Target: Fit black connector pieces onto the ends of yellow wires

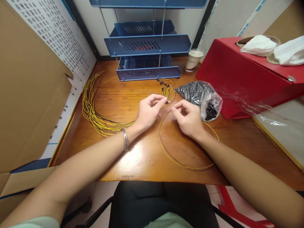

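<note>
My left hand (149,110) and my right hand (187,117) meet over the middle of the wooden desk (133,158). Both are pinched on the ends of a single yellow wire (171,156) that loops down toward me in a wide ring. The left fingertips hold a small dark piece at the wire end. Just beyond the hands lies a small pile of yellow wires with dark tips (167,88). A long bundle of bare yellow wires (95,110) curves along the desk's left side. A clear bag of small black parts (201,96) lies right of my hands.
A blue stacked letter tray (147,57) stands at the back. A paper cup (193,59) is beside it. A red box (239,76) with white tissue fills the right side. Cardboard (28,95) leans at the left. A silver bracelet (125,139) circles my left wrist.
</note>
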Available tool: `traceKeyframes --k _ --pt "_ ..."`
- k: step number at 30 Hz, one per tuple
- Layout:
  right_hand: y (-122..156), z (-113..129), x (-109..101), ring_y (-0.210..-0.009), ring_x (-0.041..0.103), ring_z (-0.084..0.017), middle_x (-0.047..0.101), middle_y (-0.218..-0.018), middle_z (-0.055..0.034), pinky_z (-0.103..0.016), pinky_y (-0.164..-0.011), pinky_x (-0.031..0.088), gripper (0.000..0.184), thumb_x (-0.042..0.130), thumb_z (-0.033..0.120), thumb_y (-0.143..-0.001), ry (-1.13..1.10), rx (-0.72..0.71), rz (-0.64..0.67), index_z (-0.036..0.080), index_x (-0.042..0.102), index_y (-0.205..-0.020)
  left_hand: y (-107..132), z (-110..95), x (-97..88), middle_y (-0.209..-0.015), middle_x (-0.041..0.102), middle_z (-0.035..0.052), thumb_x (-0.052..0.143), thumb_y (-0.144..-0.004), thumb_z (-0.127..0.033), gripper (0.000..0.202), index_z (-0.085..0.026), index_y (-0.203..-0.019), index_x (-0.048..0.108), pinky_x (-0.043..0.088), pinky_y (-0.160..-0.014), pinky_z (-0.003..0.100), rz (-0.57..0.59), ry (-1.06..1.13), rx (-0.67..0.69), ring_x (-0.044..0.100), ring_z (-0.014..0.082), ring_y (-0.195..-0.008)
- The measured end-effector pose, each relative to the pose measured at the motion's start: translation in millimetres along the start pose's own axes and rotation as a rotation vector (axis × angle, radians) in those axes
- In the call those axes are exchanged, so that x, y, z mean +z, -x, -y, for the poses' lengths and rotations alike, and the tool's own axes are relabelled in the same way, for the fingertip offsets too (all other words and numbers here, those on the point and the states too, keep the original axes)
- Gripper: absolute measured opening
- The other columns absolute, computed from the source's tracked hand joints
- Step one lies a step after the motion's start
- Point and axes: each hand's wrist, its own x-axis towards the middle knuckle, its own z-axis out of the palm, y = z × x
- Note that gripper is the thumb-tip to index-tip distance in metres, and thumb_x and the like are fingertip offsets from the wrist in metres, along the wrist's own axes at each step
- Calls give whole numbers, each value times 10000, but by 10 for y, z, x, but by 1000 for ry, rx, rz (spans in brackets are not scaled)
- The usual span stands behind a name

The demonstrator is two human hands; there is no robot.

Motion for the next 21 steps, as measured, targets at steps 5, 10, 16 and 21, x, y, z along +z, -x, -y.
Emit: traceKeyframes --k 5,10,16,21 --pt "1 2 -3 -480 425 -102 499 -532 53 -274 -495 337 152 635 249 -820 -3 8 4 219 579 -682 5 10 -2 -781 728 36 808 -818 -388 278 -137 -824 689 391 -378 150 1 11 14 595 68 -542" --pt "3 1 -3 -483 423 -100 499 -533 54 -274 -500 339 156 636 246 -822 -4 10 4 219 575 -681 12 24 0 -780 730 42 813 -807 -435 319 -140 -837 696 401 -386 150 8 10 28 634 90 -595" --pt "3 -3 -6 -481 424 -100 498 -530 55 -273 -497 333 153 645 241 -821 0 8 10 219 578 -685 20 41 0 -817 752 56 811 -800 -463 330 -153 -859 713 409 -391 160 8 9 32 685 128 -670" --pt "4 11 -8 -479 416 -99 491 -521 55 -272 -497 329 155 647 244 -819 6 11 5 220 577 -683 22 65 -11 -881 768 66 797 -812 -458 306 -165 -867 728 492 -497 187 17 -20 46 711 150 -778"
